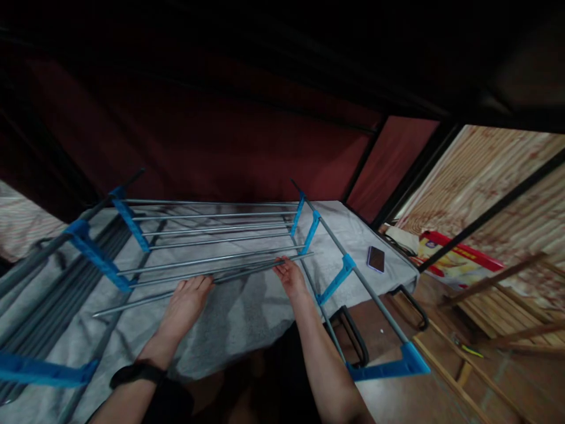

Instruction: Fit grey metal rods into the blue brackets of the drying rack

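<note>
A loose grey metal tube [132, 304] lies slantwise across the front of a rack of tubes and blue plastic brackets. My left hand [190, 299] is closed around its middle, palm down. Further right, my right hand [289, 275] pinches the same tube near its other end, fingertips and thumb together. Behind my hands, several crossbars [220, 240] run between the left blue brackets [99, 254] and the right blue brackets [337, 279]. The tube lies close to the nearest crossbar; whether they touch I cannot tell.
The rack rests on a table with a grey cloth [260, 303]. More loose tubes [57, 297] lie at the left. A phone [375, 259] lies on the right. Beyond the table are a red-and-yellow box [459, 259], a wooden chair [503, 309] and a black handle [353, 335].
</note>
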The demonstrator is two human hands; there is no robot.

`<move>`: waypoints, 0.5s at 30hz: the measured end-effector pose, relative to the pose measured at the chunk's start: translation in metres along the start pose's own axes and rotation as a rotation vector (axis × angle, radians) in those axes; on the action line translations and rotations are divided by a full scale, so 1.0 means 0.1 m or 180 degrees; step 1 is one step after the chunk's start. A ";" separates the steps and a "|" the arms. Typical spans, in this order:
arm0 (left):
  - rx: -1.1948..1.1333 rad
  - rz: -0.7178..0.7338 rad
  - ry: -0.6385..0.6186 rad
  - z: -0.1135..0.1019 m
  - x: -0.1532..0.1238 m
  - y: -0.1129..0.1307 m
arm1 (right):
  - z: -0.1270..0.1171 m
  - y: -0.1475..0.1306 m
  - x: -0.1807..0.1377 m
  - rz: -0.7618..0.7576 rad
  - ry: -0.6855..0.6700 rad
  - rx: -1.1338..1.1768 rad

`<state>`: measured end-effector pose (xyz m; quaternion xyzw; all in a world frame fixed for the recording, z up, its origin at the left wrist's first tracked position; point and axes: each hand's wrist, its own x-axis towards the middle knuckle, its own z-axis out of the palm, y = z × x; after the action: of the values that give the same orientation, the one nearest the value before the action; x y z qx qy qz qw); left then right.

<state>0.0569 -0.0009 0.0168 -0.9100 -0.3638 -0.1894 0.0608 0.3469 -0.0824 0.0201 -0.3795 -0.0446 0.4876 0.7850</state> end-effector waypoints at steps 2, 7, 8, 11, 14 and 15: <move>0.0014 -0.0059 -0.0021 -0.01 0.00 0.00 | 0.01 -0.04 0.01 -0.0051 0.0031 0.0079; 0.0182 -0.0233 -0.0260 -0.07 -0.01 0.03 | 0.00 -0.16 0.06 -0.0176 0.0296 0.0264; 0.0194 -0.0261 -0.0331 -0.09 -0.01 0.04 | -0.01 -0.18 0.06 -0.0243 0.0332 0.0327; 0.0113 -0.0370 -0.0503 -0.13 0.00 0.07 | -0.04 -0.26 0.08 -0.0438 0.0376 0.0461; 0.0074 -0.0493 -0.0582 -0.16 0.02 0.10 | -0.06 -0.29 0.08 -0.0559 0.0390 0.0521; 0.0097 -0.0528 -0.0605 -0.17 0.02 0.11 | -0.07 -0.30 0.08 -0.0604 0.0387 0.0550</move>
<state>0.0601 -0.0117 0.0337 -0.8896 -0.4447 -0.1011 0.0240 0.3758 -0.0865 0.0321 -0.3334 0.0095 0.3894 0.8585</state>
